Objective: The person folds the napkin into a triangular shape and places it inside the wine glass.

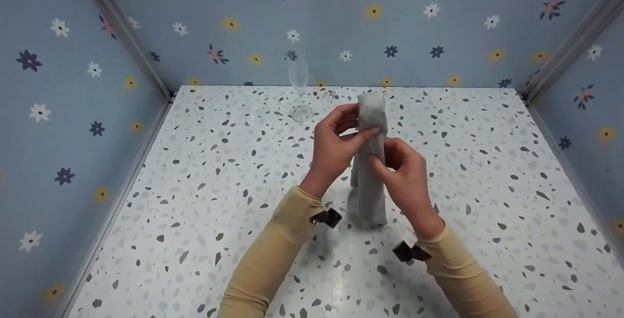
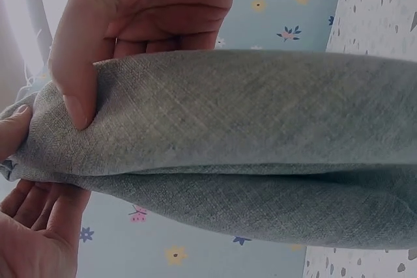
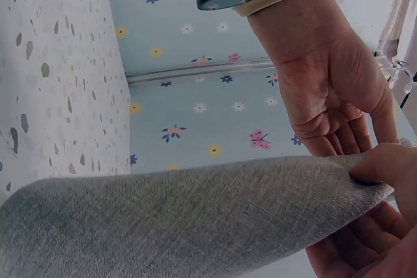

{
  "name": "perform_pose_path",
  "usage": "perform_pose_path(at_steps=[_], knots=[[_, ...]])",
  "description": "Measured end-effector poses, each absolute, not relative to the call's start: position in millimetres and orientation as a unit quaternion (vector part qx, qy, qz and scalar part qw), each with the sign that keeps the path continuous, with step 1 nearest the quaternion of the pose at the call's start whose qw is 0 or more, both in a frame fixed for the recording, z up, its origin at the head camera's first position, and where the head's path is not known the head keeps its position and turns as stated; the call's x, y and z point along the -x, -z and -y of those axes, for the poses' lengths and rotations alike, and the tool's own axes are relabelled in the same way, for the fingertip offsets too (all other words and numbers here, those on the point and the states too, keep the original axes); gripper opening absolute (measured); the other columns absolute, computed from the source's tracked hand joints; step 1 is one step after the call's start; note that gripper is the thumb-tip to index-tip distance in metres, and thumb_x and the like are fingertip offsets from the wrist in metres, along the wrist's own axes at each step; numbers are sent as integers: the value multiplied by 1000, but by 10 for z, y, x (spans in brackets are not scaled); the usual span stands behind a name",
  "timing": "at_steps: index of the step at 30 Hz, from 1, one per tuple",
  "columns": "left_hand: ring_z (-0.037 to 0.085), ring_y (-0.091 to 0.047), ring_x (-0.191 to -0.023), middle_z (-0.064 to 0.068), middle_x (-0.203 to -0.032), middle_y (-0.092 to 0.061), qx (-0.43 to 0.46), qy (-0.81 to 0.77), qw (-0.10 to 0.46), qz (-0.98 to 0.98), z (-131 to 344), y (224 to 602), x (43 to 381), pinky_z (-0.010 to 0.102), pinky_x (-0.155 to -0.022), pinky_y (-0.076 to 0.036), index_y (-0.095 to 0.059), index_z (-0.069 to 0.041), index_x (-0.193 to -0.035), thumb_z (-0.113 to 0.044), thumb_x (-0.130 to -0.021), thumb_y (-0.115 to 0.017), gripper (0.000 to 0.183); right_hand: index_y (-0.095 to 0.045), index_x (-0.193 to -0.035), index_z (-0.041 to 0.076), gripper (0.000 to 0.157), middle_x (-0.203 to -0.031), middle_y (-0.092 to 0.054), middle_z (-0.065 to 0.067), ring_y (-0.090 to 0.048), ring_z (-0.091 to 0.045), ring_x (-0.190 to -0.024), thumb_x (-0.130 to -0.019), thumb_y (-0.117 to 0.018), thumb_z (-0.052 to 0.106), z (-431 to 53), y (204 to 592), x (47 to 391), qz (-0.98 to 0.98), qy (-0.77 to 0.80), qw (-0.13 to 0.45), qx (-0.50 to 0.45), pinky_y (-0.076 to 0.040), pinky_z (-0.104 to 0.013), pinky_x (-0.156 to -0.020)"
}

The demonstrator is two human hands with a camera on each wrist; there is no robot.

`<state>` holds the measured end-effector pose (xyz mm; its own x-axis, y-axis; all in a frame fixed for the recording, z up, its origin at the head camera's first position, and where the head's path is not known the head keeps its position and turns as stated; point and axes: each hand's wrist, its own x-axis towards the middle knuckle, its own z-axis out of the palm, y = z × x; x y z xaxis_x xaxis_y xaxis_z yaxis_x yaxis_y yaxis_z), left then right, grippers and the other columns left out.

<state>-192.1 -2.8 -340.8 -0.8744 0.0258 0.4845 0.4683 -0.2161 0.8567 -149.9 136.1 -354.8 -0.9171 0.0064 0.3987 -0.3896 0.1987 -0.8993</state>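
Both hands hold up a grey woven cloth [image 1: 371, 186], folded into a long narrow strip with more than one layer. My left hand [image 1: 334, 145] pinches it near the top, thumb across the front and fingers at the side and behind. Just below, on the right edge, my right hand [image 1: 407, 174] pinches the strip between thumb and curled fingers. The cloth's lower part hangs down towards the table; whether its end touches is hard to tell. In the left wrist view a gap runs between the layers of the cloth [image 2: 228, 115].
A clear champagne flute [image 1: 299, 71] stands upright near the table's back edge, left of the hands. The speckled white table [image 1: 219, 171] is bounded by flower-patterned blue walls [image 1: 331, 25] at the back and sides. Dark wrist mounts [image 1: 333, 218] stick out from the sleeves.
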Motion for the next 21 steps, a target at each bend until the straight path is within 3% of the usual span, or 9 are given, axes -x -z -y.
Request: perform_pose_path(at_steps=[5,10,14,21], knots=[[24,-65,-94,10,-108,-65,218,750,143,608,26,3568,2058,40,-77,-55,-62,1,-115,0,-79,-77,39,-62,-106,-8,22,-97,-67,-16,-65,-21,-84,-85,-68,-4,-1401,3566,1508,735,-658,113,-122,-53,-30,-73],[24,-67,-93,9,-107,-66,230,747,133,609,20,3620,2090,40,-78,-55,-63,-1,-115,-5,-79,-78,38,-64,-103,-5,23,-98,-66,-16,-65,-25,-87,-84,-73,3,-1480,3725,1591,710,-692,74,-107,-53,-32,-71],[24,-69,-89,11,-105,-66,225,747,114,615,18,3596,2066,38,-77,-56,-63,2,-114,-2,-80,-76,37,-64,-97,-3,25,-99,-64,-15,-67,-29,-89,-79,-78,8,-1534,3774,1619,709,-696,74,-91,-54,-33,-72],[26,-68,-89,15,-103,-66,219,746,112,619,29,3370,1921,38,-77,-56,-61,9,-112,4,-81,-73,34,-62,-91,-6,26,-87,-64,-13,-63,-25,-86,-76,-81,4,-1566,3560,1569,751,-646,100,-93,-54,-32,-73]])
